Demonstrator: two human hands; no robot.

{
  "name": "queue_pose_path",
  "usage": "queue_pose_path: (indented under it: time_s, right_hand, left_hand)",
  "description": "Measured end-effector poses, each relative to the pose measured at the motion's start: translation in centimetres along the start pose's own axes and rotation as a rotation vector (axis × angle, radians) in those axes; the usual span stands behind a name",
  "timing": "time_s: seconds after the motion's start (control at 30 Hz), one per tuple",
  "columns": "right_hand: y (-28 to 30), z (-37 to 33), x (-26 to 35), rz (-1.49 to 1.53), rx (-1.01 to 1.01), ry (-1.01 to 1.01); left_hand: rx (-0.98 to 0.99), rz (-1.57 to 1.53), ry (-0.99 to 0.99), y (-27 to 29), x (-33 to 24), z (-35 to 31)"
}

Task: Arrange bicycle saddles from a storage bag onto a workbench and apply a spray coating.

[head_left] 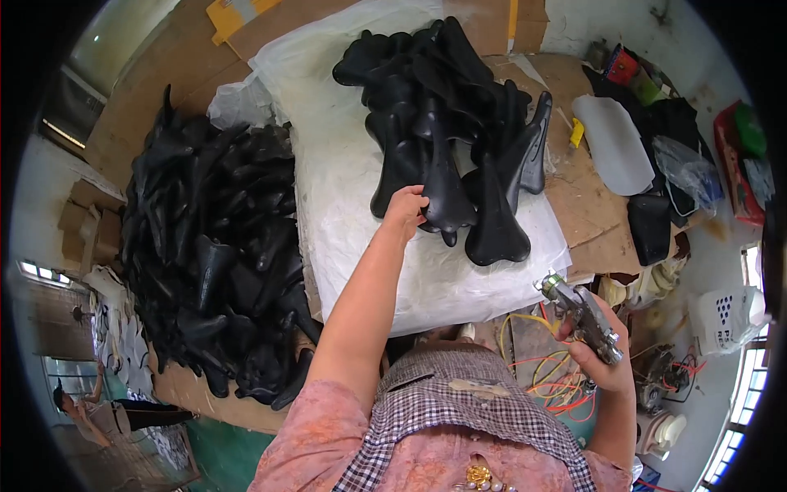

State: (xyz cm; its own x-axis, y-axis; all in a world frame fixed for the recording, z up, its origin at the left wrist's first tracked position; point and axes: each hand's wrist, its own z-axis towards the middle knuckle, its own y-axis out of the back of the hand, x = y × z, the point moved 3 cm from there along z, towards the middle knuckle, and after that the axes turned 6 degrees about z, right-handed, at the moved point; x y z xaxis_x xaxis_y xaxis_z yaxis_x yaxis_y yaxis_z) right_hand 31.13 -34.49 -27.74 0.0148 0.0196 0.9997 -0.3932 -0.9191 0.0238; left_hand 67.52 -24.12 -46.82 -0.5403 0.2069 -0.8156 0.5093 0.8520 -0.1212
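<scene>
My left hand (406,207) reaches forward with its fingers closed on the edge of a black bicycle saddle (443,189). This saddle lies at the near side of a heap of black saddles (410,82) on a white plastic sheet (344,271). To its right, another saddle (496,225) rests with its wide end toward me, and a shinier one (537,148) leans on the heap's right side. Over at the right, my right hand (605,348) is wrapped around a metal spray gun (578,316), held off the table with its nozzle pointing up and left.
A large pile of black saddles (213,254) is at the left. On the cardboard (602,234) at right lie a yellow cutter (576,133) and a pale sheet (616,148). Yellow and orange hoses (557,381) coil below. Another person (106,414) is at the far lower left.
</scene>
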Motion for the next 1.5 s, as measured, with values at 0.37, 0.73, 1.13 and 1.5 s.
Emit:
queue_pose_path:
  time_s: [0.37, 0.73, 1.13, 1.5]
  right_hand:
    - [-2.5, 0.5, 3.3, 0.154, -0.210, 0.110]
    - [-2.3, -2.9, 2.5, 0.065, -0.177, -0.020]
    - [-2.3, -3.8, 0.0, -0.035, -0.092, -0.077]
    - [-3.4, -0.8, 2.0, 0.194, -0.212, 0.032]
  left_hand:
    - [0.107, -0.280, -0.082, 5.7, 0.3, -5.6]
    - [0.363, -0.649, -0.620, 18.3, -4.6, -2.9]
    - [0.008, -0.476, 0.268, 1.6, 5.3, 1.0]
    - [0.152, -0.536, 0.104, 8.6, 9.5, -7.4]
